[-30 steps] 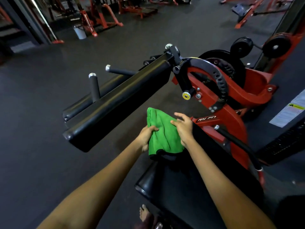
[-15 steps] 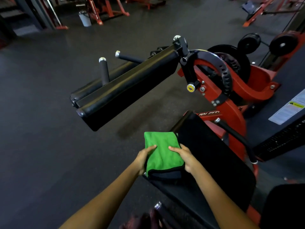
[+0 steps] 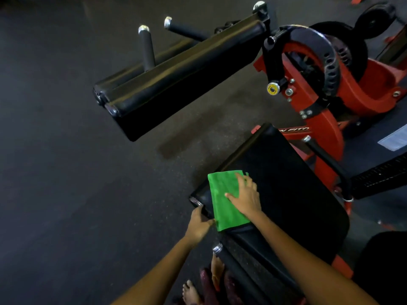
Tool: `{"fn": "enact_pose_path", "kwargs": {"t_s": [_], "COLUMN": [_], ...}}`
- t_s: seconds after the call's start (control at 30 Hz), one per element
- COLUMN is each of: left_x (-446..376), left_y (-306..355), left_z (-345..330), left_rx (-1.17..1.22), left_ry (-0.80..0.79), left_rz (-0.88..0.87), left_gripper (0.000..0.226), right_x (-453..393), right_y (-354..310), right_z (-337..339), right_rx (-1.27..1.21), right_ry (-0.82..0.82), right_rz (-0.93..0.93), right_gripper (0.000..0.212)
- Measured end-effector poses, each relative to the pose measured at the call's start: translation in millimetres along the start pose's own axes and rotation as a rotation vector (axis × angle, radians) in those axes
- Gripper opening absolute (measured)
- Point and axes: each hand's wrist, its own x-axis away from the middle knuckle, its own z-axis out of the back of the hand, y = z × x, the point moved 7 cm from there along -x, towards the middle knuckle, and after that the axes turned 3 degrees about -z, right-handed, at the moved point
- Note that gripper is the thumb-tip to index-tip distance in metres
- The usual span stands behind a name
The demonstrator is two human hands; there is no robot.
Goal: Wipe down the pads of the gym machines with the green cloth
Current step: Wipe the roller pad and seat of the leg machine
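The folded green cloth lies on the near left corner of the black seat pad of a red gym machine. My right hand lies flat on the cloth with fingers spread, pressing it onto the pad. My left hand grips the pad's left edge just beside the cloth's lower corner. A long black roller pad hangs above and beyond the seat, slanting up to the right.
The red machine frame with a black adjustment arc rises at right. Two black handles with metal caps stick up behind the roller pad. Dark rubber floor spreads to the left. Bare feet show below the seat.
The cloth went from being held in both hands to lying on the seat pad. My right hand now presses it flat, and my left hand moved onto the pad's edge.
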Motion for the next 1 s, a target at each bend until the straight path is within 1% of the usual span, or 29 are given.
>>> {"fn": "enact_pose_path", "kwargs": {"t_s": [0.07, 0.13, 0.17, 0.23, 0.33, 0.4, 0.47, 0.53, 0.57, 0.63, 0.7, 0.77, 0.83, 0.9, 1.0], "left_x": [0.4, -3.7, -6.6, -13.8, -24.0, -33.2, -45.9, -54.5, -57.1, -62.0, -65.5, -68.4, -70.8, -71.5, -82.6], "left_y": [-5.4, -9.5, -9.6, -5.5, 5.9, 13.0, 13.4, 12.7, 16.1, 20.5, 19.5, 21.7, 23.9, 27.0, 29.9], "left_z": [0.0, 0.5, 0.8, 2.9, 3.3, 2.8, 1.2, -1.1, -0.2, 11.8, 26.3, 29.7, 23.7, 15.5, 3.0], "left_rx": [-0.11, -0.318, -0.43, -0.602, -0.793, -0.876, -0.924, -0.886, -0.809, -0.547, -0.347, -0.327, -0.387, -0.408, -0.421], "left_ry": [-0.04, -0.048, -0.048, -0.053, -0.058, -0.068, -0.089, -0.121, -0.094, 0.042, 0.192, 0.28, 0.344, 0.404, 0.434], "left_rz": [-0.066, -0.148, -0.18, -0.212, -0.26, -0.265, -0.231, -0.206, -0.214, -0.223, -0.208, -0.209, -0.198, -0.178, -0.211], "left_gripper": [0.081, 0.088, 0.091, 0.097, 0.108, 0.117, 0.122, 0.117, 0.108, 0.077, 0.048, 0.033, 0.03, 0.033, 0.04], "right_x": [-0.9, -2.4, -5.1, -8.1, -12.7, -18.1, -31.7, -50.9, -59.0, -63.2, -48.6, -24.2, 0.1, 9.8, -6.2], "right_y": [-11.8, -13.2, -12.1, -11.1, -8.2, -3.7, 3.4, 7.3, 5.1, -3.8, -14.3, -23.8, -21.5, -4.9, 35.3], "right_z": [-24.6, -49.3, -59.8, -72.0, -82.4, -78.5, -67.1, -56.2, -50.0, -49.7, -56.0, -72.6, -86.9, -88.8, -74.6], "right_rx": [0.115, 0.153, 0.158, 0.204, 0.294, 0.386, 0.407, 0.315, 0.269, 0.243, 0.302, 0.384, 0.431, 0.409, 0.429], "right_ry": [-0.11, -0.19, -0.192, -0.144, -0.054, -0.005, 0.029, 0.051, 0.057, 0.074, 0.103, 0.101, 0.114, 0.135, 0.199], "right_rz": [0.049, 0.004, -0.02, -0.033, -0.003, 0.051, 0.053, -0.006, -0.025, -0.032, 0.035, 0.167, 0.274, 0.331, 0.377], "right_gripper": [0.082, 0.083, 0.084, 0.084, 0.075, 0.068, 0.068, 0.068, 0.068, 0.065, 0.061, 0.06, 0.066, 0.067, 0.065]}}
